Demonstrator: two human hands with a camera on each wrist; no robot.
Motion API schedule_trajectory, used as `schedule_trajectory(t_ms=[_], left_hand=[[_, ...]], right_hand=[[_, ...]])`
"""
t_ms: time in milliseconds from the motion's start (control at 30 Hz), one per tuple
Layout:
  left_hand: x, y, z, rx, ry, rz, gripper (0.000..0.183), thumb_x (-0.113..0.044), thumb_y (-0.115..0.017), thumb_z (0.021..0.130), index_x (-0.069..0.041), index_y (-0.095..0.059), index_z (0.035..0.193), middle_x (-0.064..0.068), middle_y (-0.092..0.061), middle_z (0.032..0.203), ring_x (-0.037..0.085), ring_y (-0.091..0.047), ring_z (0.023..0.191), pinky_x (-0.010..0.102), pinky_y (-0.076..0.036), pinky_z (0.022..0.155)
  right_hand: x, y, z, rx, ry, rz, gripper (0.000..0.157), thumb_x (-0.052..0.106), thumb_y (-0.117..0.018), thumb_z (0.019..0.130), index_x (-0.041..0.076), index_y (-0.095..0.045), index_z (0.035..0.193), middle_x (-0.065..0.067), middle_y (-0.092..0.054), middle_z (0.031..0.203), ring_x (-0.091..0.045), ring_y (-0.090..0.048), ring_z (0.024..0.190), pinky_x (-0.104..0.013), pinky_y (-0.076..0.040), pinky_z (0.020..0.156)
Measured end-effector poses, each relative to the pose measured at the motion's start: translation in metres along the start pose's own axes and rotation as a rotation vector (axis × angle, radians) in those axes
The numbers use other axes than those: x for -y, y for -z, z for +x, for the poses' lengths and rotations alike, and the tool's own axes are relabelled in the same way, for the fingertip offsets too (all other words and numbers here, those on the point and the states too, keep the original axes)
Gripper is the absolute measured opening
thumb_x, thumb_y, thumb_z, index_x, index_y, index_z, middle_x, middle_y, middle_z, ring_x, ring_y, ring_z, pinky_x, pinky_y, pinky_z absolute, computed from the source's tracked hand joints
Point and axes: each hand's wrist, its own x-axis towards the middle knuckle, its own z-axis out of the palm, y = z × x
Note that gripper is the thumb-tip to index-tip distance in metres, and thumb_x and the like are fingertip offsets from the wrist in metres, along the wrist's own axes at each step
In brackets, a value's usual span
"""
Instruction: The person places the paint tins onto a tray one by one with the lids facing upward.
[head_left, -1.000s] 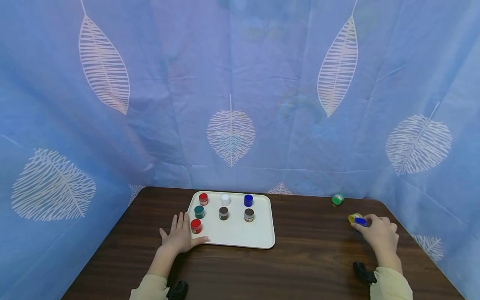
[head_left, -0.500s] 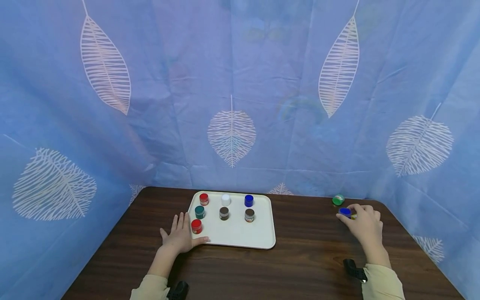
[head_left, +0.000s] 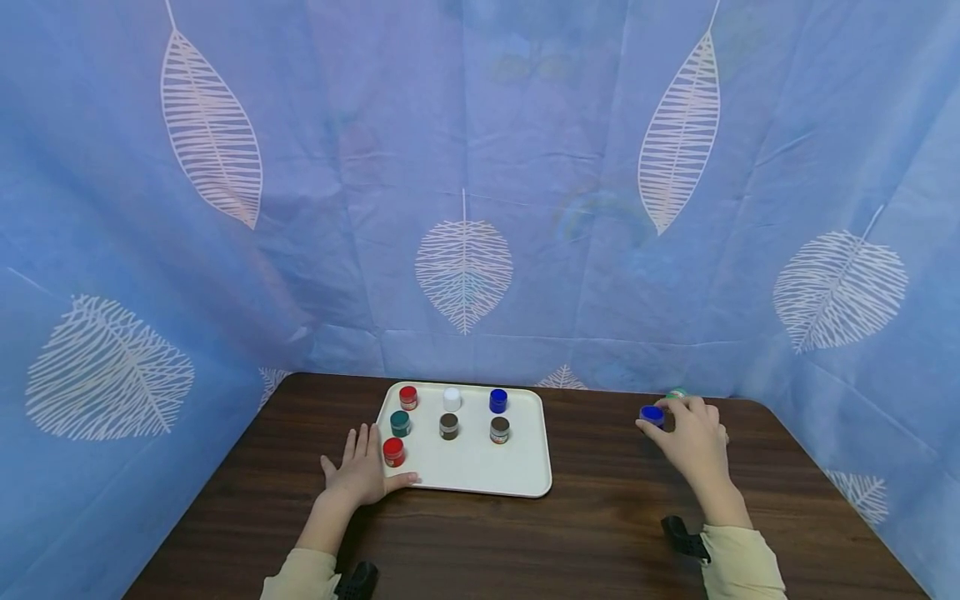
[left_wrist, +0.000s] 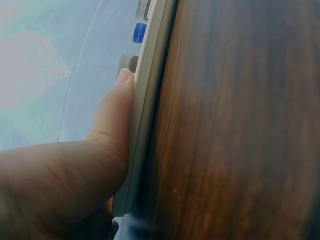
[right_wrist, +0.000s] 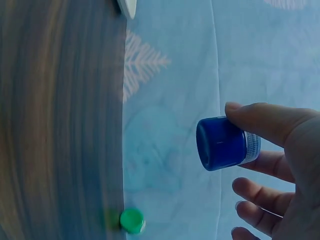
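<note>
My right hand (head_left: 696,437) pinches a small blue paint jar (right_wrist: 222,144) between thumb and fingertips, held over the right part of the table. In the right wrist view the other fingers are spread below the jar. My left hand (head_left: 358,477) lies with straight, spread fingers along the left side of a white tray (head_left: 480,477); its thumb (left_wrist: 112,112) rests along the tray's front rim. On the tray stand several paint jars, among them a red jar (head_left: 393,452) nearest my left fingers, a dark green jar (head_left: 400,424) and another blue jar (head_left: 498,401).
A green-lidded jar (right_wrist: 132,221) stands near the table's back edge, mostly behind my right hand in the head view. A white jar (head_left: 452,400) and brown jars (head_left: 499,430) share the tray. A blue leaf-print curtain (head_left: 570,275) hangs behind the dark wooden table (head_left: 592,517).
My right hand has carried the blue jar leftward, away from the right side. The yellow jar near it is now hidden. My left hand and the tray stay in place.
</note>
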Motion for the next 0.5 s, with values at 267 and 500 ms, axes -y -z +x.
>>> schedule_trajectory(t_ms=[267, 500], left_hand=[[0.001, -0.002, 0.000, 0.001, 0.002, -0.006, 0.127, -0.078, -0.063, 0.070, 0.004, -0.015, 0.154, 0.028, -0.015, 0.160, 0.047, -0.010, 0.149, 0.082, -0.006, 0.104], [0.001, -0.002, 0.000, 0.007, 0.003, -0.004, 0.128, -0.080, -0.061, 0.070, 0.004, -0.014, 0.154, 0.028, -0.015, 0.160, 0.047, -0.009, 0.149, 0.082, -0.006, 0.105]], right_hand=[[0.024, -0.011, -0.002, -0.036, 0.108, 0.030, 0.044, 0.034, -0.078, 0.082, 0.005, -0.067, 0.114, -0.025, -0.055, 0.117, -0.047, -0.044, 0.109, -0.059, -0.038, 0.080], [0.047, -0.025, -0.006, -0.033, 0.167, 0.043, 0.044, 0.036, -0.079, 0.080, 0.007, -0.069, 0.110, -0.020, -0.058, 0.112, -0.041, -0.048, 0.106, -0.061, -0.040, 0.085]])
